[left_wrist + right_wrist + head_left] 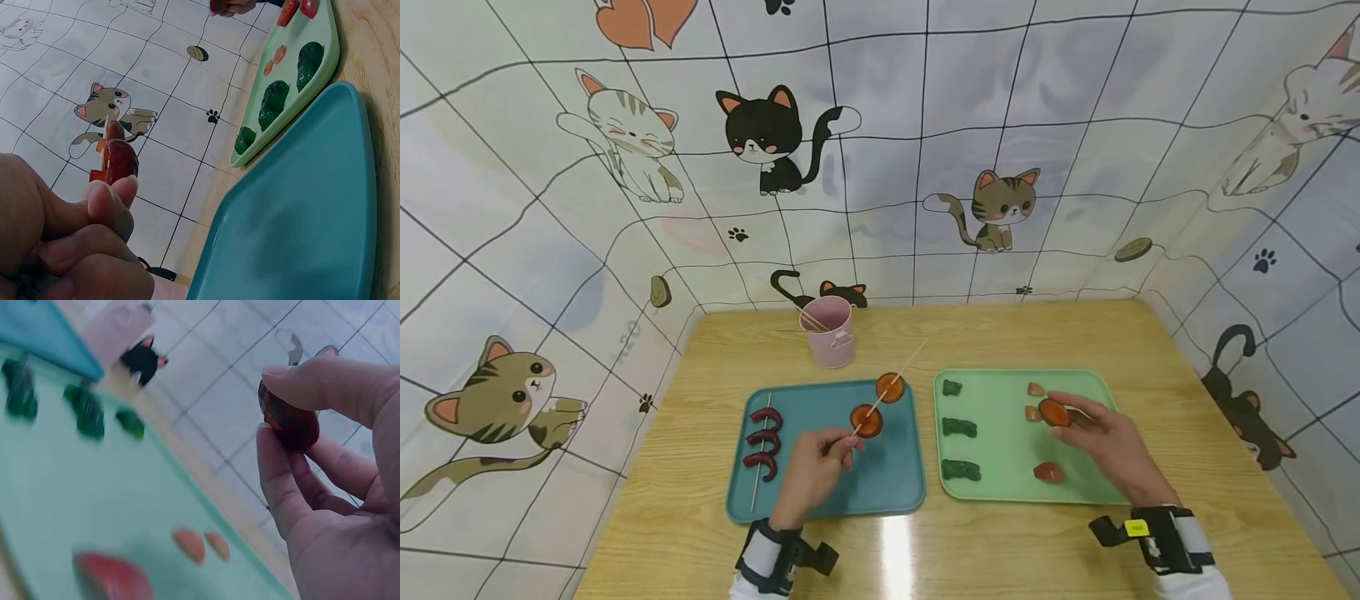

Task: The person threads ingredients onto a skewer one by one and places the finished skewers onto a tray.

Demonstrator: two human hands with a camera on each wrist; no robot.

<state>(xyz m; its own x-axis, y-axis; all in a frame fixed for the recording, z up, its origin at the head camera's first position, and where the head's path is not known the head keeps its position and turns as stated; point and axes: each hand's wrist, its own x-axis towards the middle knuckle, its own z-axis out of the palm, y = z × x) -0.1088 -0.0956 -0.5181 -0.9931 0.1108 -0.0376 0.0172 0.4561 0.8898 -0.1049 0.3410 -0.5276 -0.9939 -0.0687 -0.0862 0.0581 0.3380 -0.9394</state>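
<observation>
My left hand point(812, 475) pinches a thin wooden skewer point(916, 353) over the blue tray point(880, 492). Two round, glossy reddish-orange food pieces are threaded on it, the lower one point(867, 421) right by the fingertips. The left wrist view shows these pieces point(120, 161) edge-on above the thumb. Over the green tray point(1015, 475), my right hand point(1108, 437) holds a similar round piece point(1054, 412) between thumb and fingers, dark red in the right wrist view point(294, 422). Another skewer with red curled pieces point(763, 442) lies on the blue tray's left side.
Several dark green pieces point(959, 427) line the green tray's left side. Two small pinkish pieces point(1034, 389) and a larger red one point(1049, 472) lie on its right. A pink bucket point(832, 346) holding sticks stands behind the blue tray, near the cat-patterned backdrop point(880, 183).
</observation>
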